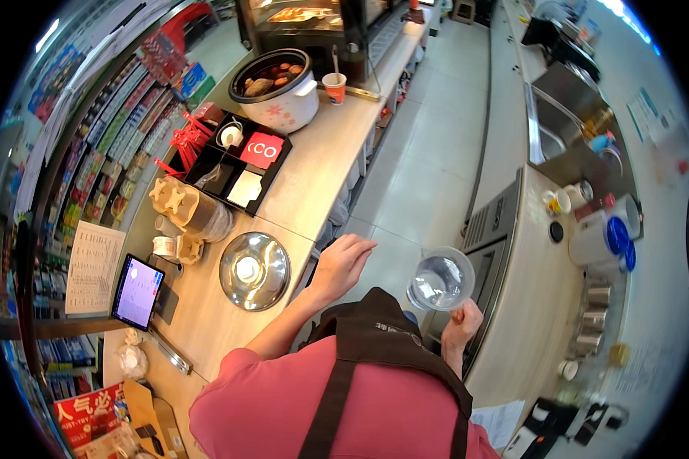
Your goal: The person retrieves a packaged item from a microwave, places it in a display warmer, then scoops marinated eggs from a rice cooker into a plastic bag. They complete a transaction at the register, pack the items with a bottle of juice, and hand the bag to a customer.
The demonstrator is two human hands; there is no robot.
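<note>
My right hand (462, 325) grips a clear measuring jug (442, 280) at its side, over the edge of the right-hand counter. The jug is see-through and looks to have some clear liquid in it, though I cannot tell how much. My left hand (344, 267) hovers above the aisle beside the left counter, fingers stretched out and holding nothing. On that counter, left of this hand, lies a shiny round pot lid (237, 292) with a pale knob. Farther off stands a white slow cooker (287, 111) with a flower print, uncovered, with eggs in dark liquid.
A black organizer (272, 180) holds napkins and straws, near stacked cardboard cup carriers (195, 206). A tablet (138, 292) leans at the left. Beside the cooker is a paper cup (334, 89). Right side: a sink (545, 126), blue-lidded jugs (593, 239) and metal cups (592, 342).
</note>
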